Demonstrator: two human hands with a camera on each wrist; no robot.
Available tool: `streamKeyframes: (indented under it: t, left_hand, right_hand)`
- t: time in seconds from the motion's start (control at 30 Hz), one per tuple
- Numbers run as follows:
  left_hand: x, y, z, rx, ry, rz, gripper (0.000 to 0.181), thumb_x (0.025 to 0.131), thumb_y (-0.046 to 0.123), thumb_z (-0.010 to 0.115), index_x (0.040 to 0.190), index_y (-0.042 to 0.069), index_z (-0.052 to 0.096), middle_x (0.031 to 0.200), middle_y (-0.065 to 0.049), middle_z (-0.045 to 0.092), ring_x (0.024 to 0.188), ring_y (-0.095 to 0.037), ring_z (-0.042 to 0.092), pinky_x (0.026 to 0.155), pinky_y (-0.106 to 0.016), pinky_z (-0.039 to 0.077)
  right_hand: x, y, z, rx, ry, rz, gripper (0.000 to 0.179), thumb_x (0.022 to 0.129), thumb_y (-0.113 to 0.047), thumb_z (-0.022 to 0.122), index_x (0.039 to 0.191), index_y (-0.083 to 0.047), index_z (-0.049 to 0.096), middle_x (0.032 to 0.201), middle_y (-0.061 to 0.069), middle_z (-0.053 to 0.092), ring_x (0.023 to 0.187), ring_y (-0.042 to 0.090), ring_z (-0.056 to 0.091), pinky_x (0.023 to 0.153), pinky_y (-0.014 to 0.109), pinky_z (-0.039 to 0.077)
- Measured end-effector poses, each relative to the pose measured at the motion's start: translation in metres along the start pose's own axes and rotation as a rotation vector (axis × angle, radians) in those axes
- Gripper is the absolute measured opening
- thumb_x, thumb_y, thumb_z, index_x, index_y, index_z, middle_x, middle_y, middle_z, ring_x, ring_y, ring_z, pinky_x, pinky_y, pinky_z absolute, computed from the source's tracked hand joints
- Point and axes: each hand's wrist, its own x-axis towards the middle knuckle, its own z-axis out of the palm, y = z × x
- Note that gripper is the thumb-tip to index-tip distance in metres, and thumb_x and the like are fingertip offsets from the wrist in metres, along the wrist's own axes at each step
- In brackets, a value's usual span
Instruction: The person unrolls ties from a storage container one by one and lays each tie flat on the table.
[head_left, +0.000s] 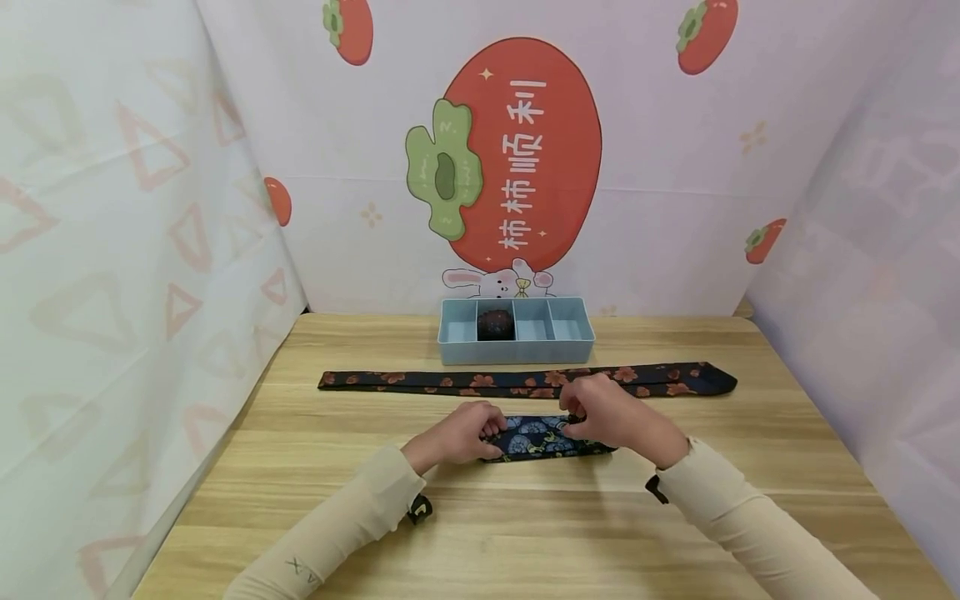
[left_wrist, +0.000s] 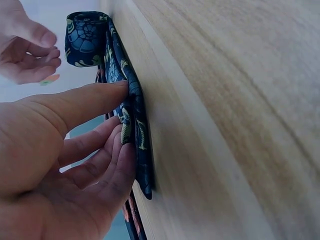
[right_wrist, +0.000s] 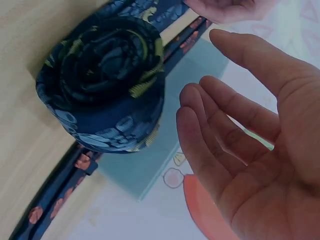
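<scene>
A dark blue necktie (head_left: 534, 435) with blue and yellow patterns lies crosswise on the table, partly rolled up. Its rolled part (right_wrist: 107, 117) stands as a thick coil at the right end, spiral layers showing in the right wrist view. My left hand (head_left: 467, 433) pinches the flat left end between thumb and fingers, as the left wrist view shows close up. Beside the coil, my right hand (right_wrist: 250, 135) holds nothing, its fingers loosely bent and spread from the thumb, with a gap to the coil. From the head view, this right hand (head_left: 611, 417) partly hides the coil.
Behind the hands, a second dark necktie (head_left: 465, 384) with orange-red flowers lies stretched out flat. Farther back stands a light blue divided box (head_left: 517, 353), with a dark rolled item (head_left: 496, 324) in its second compartment from the left. Printed cloth (head_left: 660, 250) hangs behind the table.
</scene>
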Motion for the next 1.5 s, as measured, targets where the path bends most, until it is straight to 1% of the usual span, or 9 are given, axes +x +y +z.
streamKeyframes:
  t: [0.13,0.27,0.43,0.6,0.8,0.83,1.0,1.27,1.5]
  left_hand:
    - [0.000,0.000,-0.001,0.011,-0.004,-0.003,0.034,0.091,0.011,0.084,0.121,0.004,0.071,0.109,-0.004,0.068,0.095,-0.014,0.061,0.088,-0.031,0.056]
    - [-0.001,0.001,-0.002,0.021,-0.006,-0.002,0.032,0.091,0.011,0.084,0.120,0.004,0.072,0.108,-0.004,0.068,0.094,-0.014,0.061,0.088,-0.031,0.056]
    - [-0.001,0.002,-0.002,0.032,0.000,0.003,0.031,0.090,0.011,0.084,0.118,0.003,0.072,0.107,-0.005,0.069,0.094,-0.015,0.062,0.088,-0.031,0.056]
    - [-0.002,0.002,-0.002,0.033,0.004,0.009,0.032,0.090,0.010,0.084,0.119,0.003,0.072,0.108,-0.006,0.069,0.095,-0.016,0.062,0.088,-0.031,0.056]
    - [-0.002,0.003,-0.003,0.033,-0.001,0.002,0.032,0.091,0.010,0.083,0.120,0.003,0.072,0.110,-0.006,0.069,0.097,-0.017,0.063,0.091,-0.033,0.057]
    - [-0.002,0.003,-0.003,0.034,-0.002,0.001,0.032,0.091,0.011,0.083,0.120,0.003,0.072,0.110,-0.006,0.069,0.097,-0.017,0.063,0.091,-0.034,0.057]
    - [-0.002,0.002,-0.003,0.036,-0.003,0.005,0.032,0.091,0.011,0.083,0.120,0.003,0.072,0.111,-0.006,0.069,0.097,-0.017,0.064,0.091,-0.034,0.057]
    - [0.000,0.001,-0.002,0.035,-0.004,0.017,0.032,0.091,0.011,0.083,0.120,0.003,0.072,0.110,-0.006,0.070,0.097,-0.016,0.064,0.090,-0.033,0.057]
    - [-0.001,0.001,-0.003,0.017,-0.010,0.006,0.032,0.092,0.010,0.082,0.121,0.002,0.071,0.111,-0.007,0.070,0.098,-0.017,0.064,0.091,-0.035,0.057]
  right_hand:
    - [0.000,0.002,0.006,-0.043,0.009,-0.002,0.017,0.088,-0.011,0.085,0.094,-0.005,0.071,0.075,0.003,0.058,0.067,0.007,0.042,0.065,0.027,0.039]
    - [-0.002,0.004,0.010,-0.090,0.030,0.030,0.018,0.087,-0.014,0.087,0.091,-0.008,0.071,0.076,0.002,0.057,0.068,0.008,0.042,0.063,0.027,0.039]
    - [-0.006,0.009,0.010,-0.096,0.061,0.056,0.021,0.085,-0.016,0.089,0.086,-0.009,0.069,0.077,0.003,0.058,0.063,0.008,0.043,0.060,0.025,0.039]
    - [-0.011,0.016,0.008,-0.093,0.090,0.064,0.024,0.085,-0.016,0.089,0.084,-0.009,0.066,0.070,-0.002,0.051,0.056,0.006,0.041,0.058,0.024,0.038]
    - [-0.019,0.020,0.005,-0.110,0.105,0.102,0.030,0.085,-0.020,0.090,0.082,-0.012,0.062,0.068,-0.004,0.044,0.058,0.007,0.039,0.060,0.025,0.035]
    - [-0.020,0.021,0.005,-0.115,0.112,0.101,0.031,0.085,-0.020,0.090,0.081,-0.012,0.061,0.068,-0.004,0.044,0.059,0.007,0.039,0.064,0.027,0.036]
    - [-0.025,0.026,0.004,-0.135,0.147,0.097,0.032,0.083,-0.021,0.092,0.081,-0.012,0.061,0.070,-0.004,0.046,0.065,0.008,0.039,0.069,0.030,0.037]
    - [-0.037,0.037,0.001,-0.102,0.163,0.148,0.029,0.084,-0.019,0.090,0.087,-0.009,0.063,0.077,-0.002,0.056,0.062,0.006,0.045,0.064,0.029,0.044]
    - [-0.049,0.046,-0.003,-0.064,0.155,0.204,0.027,0.086,-0.020,0.088,0.097,-0.004,0.068,0.085,0.001,0.064,0.070,0.008,0.054,0.066,0.031,0.051]
